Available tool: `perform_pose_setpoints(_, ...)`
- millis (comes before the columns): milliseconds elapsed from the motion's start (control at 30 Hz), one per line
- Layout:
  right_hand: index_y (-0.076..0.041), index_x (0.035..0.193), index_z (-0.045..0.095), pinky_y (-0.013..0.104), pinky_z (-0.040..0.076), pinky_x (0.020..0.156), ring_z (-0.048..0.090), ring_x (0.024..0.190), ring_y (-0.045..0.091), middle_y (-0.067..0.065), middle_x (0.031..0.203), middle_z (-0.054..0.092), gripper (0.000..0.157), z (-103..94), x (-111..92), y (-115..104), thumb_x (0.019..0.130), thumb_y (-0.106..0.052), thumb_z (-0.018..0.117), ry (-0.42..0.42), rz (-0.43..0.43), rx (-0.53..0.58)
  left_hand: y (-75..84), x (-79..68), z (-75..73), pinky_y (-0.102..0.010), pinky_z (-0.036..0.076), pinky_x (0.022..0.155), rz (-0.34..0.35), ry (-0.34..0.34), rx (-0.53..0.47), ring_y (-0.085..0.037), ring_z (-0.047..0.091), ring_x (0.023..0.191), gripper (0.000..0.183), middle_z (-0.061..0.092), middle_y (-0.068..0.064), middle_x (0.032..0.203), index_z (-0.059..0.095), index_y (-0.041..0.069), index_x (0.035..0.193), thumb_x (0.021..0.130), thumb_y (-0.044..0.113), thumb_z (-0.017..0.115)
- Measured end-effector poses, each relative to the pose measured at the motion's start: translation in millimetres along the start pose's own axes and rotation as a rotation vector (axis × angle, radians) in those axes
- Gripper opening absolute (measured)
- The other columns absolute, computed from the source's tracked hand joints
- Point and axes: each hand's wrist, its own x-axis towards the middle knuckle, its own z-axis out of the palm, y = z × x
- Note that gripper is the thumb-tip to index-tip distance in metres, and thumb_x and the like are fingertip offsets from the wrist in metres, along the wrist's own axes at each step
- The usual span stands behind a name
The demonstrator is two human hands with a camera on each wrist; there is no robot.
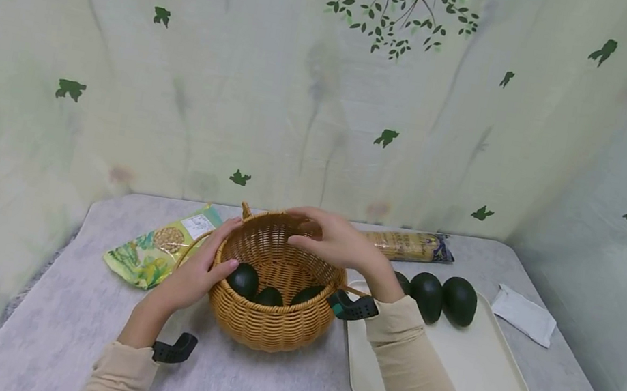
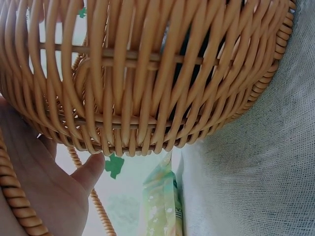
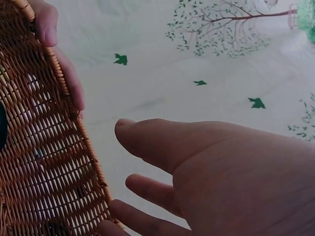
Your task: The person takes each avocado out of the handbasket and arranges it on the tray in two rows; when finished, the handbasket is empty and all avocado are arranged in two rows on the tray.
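Note:
The wicker basket [image 1: 267, 326] stands tilted on the table, its mouth towards me, with three dark avocados [image 1: 243, 279] visible inside. My left hand [image 1: 190, 279] holds its left rim, thumb near the front edge and fingers along the side. In the left wrist view, that hand [image 2: 49, 182] is beside the woven wall [image 2: 138, 73]. Over the far right rim, my right hand [image 1: 337, 241] has its fingers loosely extended and nothing in its grasp. The right wrist view shows this hand [image 3: 211, 177] with thumb apart, fingertips close to the rim; whether they touch it I cannot tell.
Right of the basket, a cream tray [image 1: 483, 373] bears three visible dark avocados [image 1: 459, 302], one partly hidden by my wrist. A white packet [image 1: 524, 315] lies farther right. Behind is a long patterned package [image 1: 414, 245]; at left, a green-yellow bag [image 1: 162, 245].

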Motion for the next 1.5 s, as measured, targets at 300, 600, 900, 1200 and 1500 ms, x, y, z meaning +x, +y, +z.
perform_pose_setpoints(300, -0.007, 0.151, 0.050, 0.049, 0.050, 0.108, 0.060, 0.132, 0.032, 0.015, 0.148, 0.057, 0.053, 8.3, 17.3, -4.1, 0.103, -0.028, 0.064, -0.065, -0.014, -0.017, -1.7, -4.0, 0.5, -0.070, 0.025, 0.119, -0.003, -0.004, -0.002, -0.041, 0.014, 0.157, 0.070, 0.012, -0.011, 0.173, 0.018, 0.021, 0.166, 0.107, 0.036, 0.053)
perform_pose_setpoints(600, -0.006, 0.150, 0.051, 0.045, 0.048, 0.111, 0.055, 0.136, 0.032, 0.013, 0.152, 0.053, 0.052, 15.9, 31.1, -8.7, 0.104, -0.028, 0.063, -0.201, -0.009, -0.049, -1.6, -6.5, 0.9, -0.070, 0.023, 0.119, 0.014, -0.004, -0.005, -0.042, 0.014, 0.157, 0.068, 0.013, -0.013, 0.172, 0.018, 0.018, 0.165, 0.108, 0.034, 0.051)
perform_pose_setpoints(900, -0.006, 0.145, 0.058, 0.041, 0.049, 0.110, 0.058, 0.132, 0.029, 0.010, 0.147, 0.058, 0.049, 23.9, 45.9, -9.4, 0.102, -0.028, 0.065, -0.261, -0.039, -0.089, -2.4, -5.8, 1.5, -0.070, 0.022, 0.120, 0.011, -0.009, -0.001, -0.040, 0.014, 0.158, 0.070, 0.012, -0.012, 0.173, 0.015, 0.020, 0.166, 0.108, 0.035, 0.051)
perform_pose_setpoints(1200, -0.003, 0.147, 0.055, 0.038, 0.048, 0.111, 0.056, 0.135, 0.029, 0.014, 0.148, 0.057, 0.050, 33.5, 59.9, -1.8, 0.102, -0.024, 0.065, -0.338, 0.005, -0.063, 0.0, -3.8, 1.3, -0.069, 0.021, 0.120, 0.011, -0.006, 0.005, -0.039, 0.013, 0.158, 0.069, 0.012, -0.011, 0.173, 0.015, 0.021, 0.166, 0.108, 0.034, 0.051)
perform_pose_setpoints(1500, -0.006, 0.150, 0.052, 0.028, 0.049, 0.108, 0.056, 0.137, 0.024, 0.010, 0.151, 0.056, 0.050, 52.5, 69.0, 2.0, 0.104, -0.022, 0.063, -0.372, 0.011, -0.001, 0.4, -3.5, -0.7, -0.069, 0.022, 0.120, 0.023, -0.006, 0.025, -0.040, 0.013, 0.158, 0.069, 0.012, -0.011, 0.173, 0.014, 0.023, 0.166, 0.108, 0.029, 0.051)
